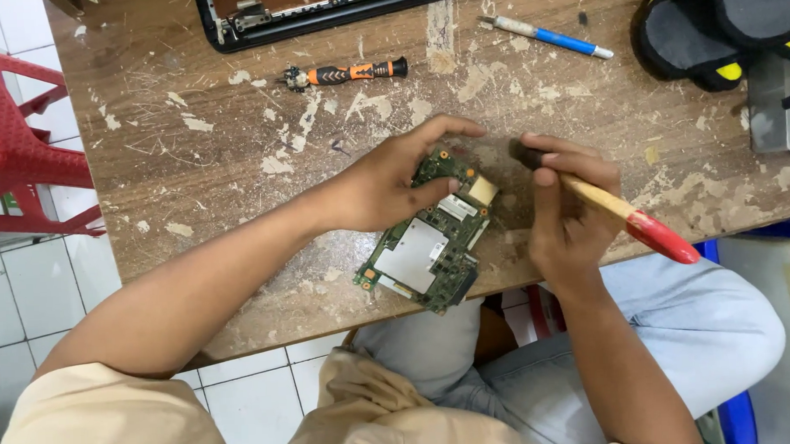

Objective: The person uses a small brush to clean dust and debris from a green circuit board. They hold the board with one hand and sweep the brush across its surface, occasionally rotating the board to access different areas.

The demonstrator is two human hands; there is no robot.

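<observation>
Seen from above, a seated person leans over a scarred wooden worktop (192, 168). The left hand (385, 183) lies flat on the upper part of a green circuit board (431, 247), fingers spread and the thumb across its face, apparently to pin it so it cannot slide. The board rests at the worktop's near edge, between the two hands, tilted, with a silver shield plate facing up. The right hand (570, 216) is closed around a small brush (618, 210) with a wooden handle tipped red; its dark bristles sit just beside the board's upper right corner, seemingly angled for sweeping. Beyond the left hand lie an orange-and-black screwdriver (346, 73) and an open dark device casing (318, 10); beyond the right hand, a blue-and-white pen-like tool (546, 37).
</observation>
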